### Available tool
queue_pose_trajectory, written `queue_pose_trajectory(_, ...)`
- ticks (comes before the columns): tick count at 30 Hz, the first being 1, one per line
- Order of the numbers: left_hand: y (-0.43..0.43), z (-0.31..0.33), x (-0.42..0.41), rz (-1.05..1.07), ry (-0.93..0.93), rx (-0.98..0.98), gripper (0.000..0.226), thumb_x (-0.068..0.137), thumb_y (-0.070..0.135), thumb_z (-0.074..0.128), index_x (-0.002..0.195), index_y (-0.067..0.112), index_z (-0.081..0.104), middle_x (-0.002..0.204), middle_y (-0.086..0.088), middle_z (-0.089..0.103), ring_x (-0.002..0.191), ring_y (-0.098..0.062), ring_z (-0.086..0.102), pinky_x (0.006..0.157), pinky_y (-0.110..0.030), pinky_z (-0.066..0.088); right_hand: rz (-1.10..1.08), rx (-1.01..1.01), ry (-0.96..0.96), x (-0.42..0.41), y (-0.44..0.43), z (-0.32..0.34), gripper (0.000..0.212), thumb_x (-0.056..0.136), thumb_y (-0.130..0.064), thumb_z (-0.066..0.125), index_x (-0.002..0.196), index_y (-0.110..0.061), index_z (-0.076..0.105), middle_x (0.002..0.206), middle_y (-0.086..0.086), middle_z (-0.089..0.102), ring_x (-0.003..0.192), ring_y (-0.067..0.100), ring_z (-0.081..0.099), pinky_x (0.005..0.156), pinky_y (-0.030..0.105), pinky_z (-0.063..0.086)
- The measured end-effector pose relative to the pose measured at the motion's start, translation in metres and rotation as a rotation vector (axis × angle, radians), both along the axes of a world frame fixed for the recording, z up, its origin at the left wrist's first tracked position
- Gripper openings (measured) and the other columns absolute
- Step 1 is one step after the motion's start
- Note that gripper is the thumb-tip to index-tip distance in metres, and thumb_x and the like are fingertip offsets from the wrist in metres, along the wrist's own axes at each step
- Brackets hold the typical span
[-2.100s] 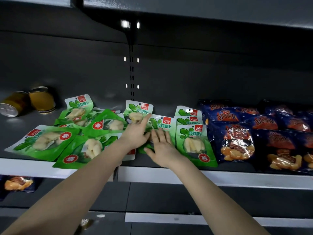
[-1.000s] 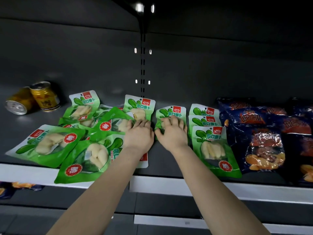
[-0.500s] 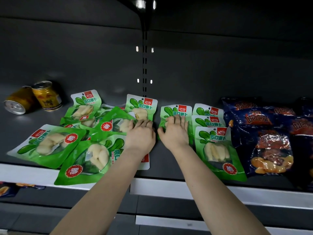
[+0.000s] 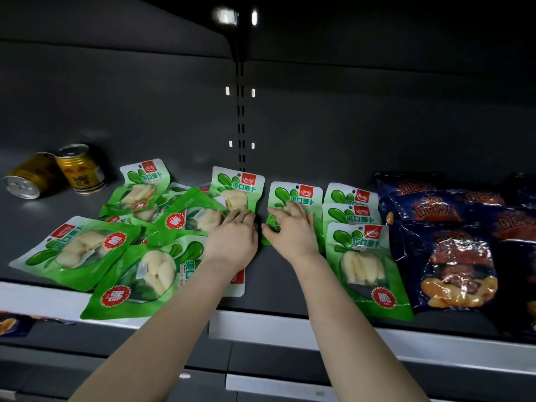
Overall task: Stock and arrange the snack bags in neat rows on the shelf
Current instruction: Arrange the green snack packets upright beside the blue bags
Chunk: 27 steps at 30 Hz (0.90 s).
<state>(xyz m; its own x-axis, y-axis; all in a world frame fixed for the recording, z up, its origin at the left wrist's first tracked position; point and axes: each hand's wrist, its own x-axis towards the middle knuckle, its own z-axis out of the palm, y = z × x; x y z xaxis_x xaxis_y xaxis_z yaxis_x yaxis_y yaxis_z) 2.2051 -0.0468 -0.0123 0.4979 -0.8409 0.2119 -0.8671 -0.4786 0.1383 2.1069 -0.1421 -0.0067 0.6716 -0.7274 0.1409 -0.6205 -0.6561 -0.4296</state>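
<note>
The green snack bags [image 4: 362, 265] are printed bright green with white tops, dark green leaf shapes, red logo squares and red round seals bearing white characters; cream pieces are shown through clear windows. The dark blue snack bags [image 4: 455, 265] are marked with orange-red lettering. The cans [image 4: 79, 169] are coloured gold with red print and silver ends. The shelf [image 4: 275, 280] is finished dark grey, its front strip [image 4: 261, 326] white.

Green snack bags [image 4: 133, 274] lie flat on the dark shelf [image 4: 275, 285], jumbled at left, three in a neat overlapped column beside dark blue bags [image 4: 458, 256] at right
</note>
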Motion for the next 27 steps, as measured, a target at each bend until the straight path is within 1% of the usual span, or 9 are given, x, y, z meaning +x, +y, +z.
queue_pose_trajectory(5,-0.001,-0.002,0.000,0.010,-0.029,0.018,0.046,0.097,0.030,0.030,0.141,0.018,0.039,0.147,0.003,0.042,0.140,-0.015,0.028,0.118,-0.040,0.010,0.015,-0.023,0.030,-0.001,0.001,0.002,0.053,0.093,-0.042,0.049,0.143,-0.027,0.041,0.157,0.007,0.022,0.147,0.022,0.007,0.119,0.041,0.000)
queue_pose_trajectory(8,0.000,-0.001,-0.001,0.012,-0.046,0.020,0.045,0.097,0.031,0.031,0.140,0.018,0.039,0.147,0.003,0.041,0.140,-0.014,0.028,0.118,-0.039,0.010,0.031,-0.070,0.016,0.002,0.004,0.004,0.052,0.092,-0.036,0.049,0.143,-0.025,0.041,0.157,0.008,0.022,0.147,0.022,0.006,0.119,0.043,0.001)
queue_pose_trajectory(11,0.001,0.000,-0.003,0.012,-0.055,0.015,0.044,0.098,0.031,0.033,0.139,0.017,0.042,0.147,0.002,0.042,0.140,-0.014,0.029,0.117,-0.038,0.011,0.046,-0.062,-0.005,0.003,0.008,0.007,0.050,0.093,-0.030,0.048,0.142,-0.024,0.042,0.157,0.007,0.022,0.147,0.021,0.006,0.119,0.041,-0.001)
queue_pose_trajectory(16,0.003,0.002,-0.007,0.011,-0.045,-0.015,0.041,0.098,0.029,0.035,0.135,0.016,0.047,0.144,0.000,0.046,0.137,-0.017,0.034,0.117,-0.038,0.014,0.052,-0.018,0.054,-0.001,0.013,0.005,0.048,0.094,-0.030,0.044,0.142,-0.025,0.043,0.157,0.004,0.022,0.147,0.025,0.006,0.118,0.045,0.005)
queue_pose_trajectory(19,0.004,0.003,-0.008,0.012,-0.038,-0.020,0.041,0.098,0.029,0.035,0.134,0.016,0.048,0.142,0.000,0.048,0.136,-0.016,0.035,0.116,-0.036,0.016,0.048,0.000,0.046,-0.001,0.013,0.007,0.047,0.093,-0.029,0.045,0.140,-0.024,0.045,0.157,0.004,0.022,0.146,0.026,0.006,0.118,0.047,0.006)
queue_pose_trajectory(22,0.004,0.002,-0.007,0.005,-0.042,-0.009,0.044,0.097,0.032,0.030,0.133,0.016,0.048,0.142,0.001,0.048,0.136,-0.016,0.035,0.115,-0.036,0.015,0.041,-0.007,0.071,0.000,0.015,0.008,0.048,0.093,-0.030,0.044,0.140,-0.023,0.045,0.157,0.004,0.021,0.146,0.028,0.004,0.117,0.049,0.005)
queue_pose_trajectory(25,0.003,0.002,-0.005,-0.009,-0.040,-0.003,0.042,0.097,0.030,0.035,0.134,0.017,0.047,0.142,0.001,0.047,0.136,-0.016,0.034,0.115,-0.035,0.014,0.030,-0.030,0.105,0.001,0.016,0.009,0.048,0.093,-0.031,0.043,0.141,-0.022,0.044,0.157,0.006,0.021,0.146,0.030,0.004,0.117,0.051,0.005)
queue_pose_trajectory(27,0.002,0.003,-0.006,-0.016,-0.030,-0.005,0.042,0.096,0.030,0.035,0.135,0.017,0.045,0.143,0.000,0.047,0.137,-0.016,0.033,0.116,-0.036,0.013,0.027,-0.044,0.118,0.001,0.017,0.010,0.049,0.094,-0.032,0.043,0.142,-0.021,0.042,0.157,0.007,0.020,0.146,0.031,0.005,0.117,0.050,0.005)
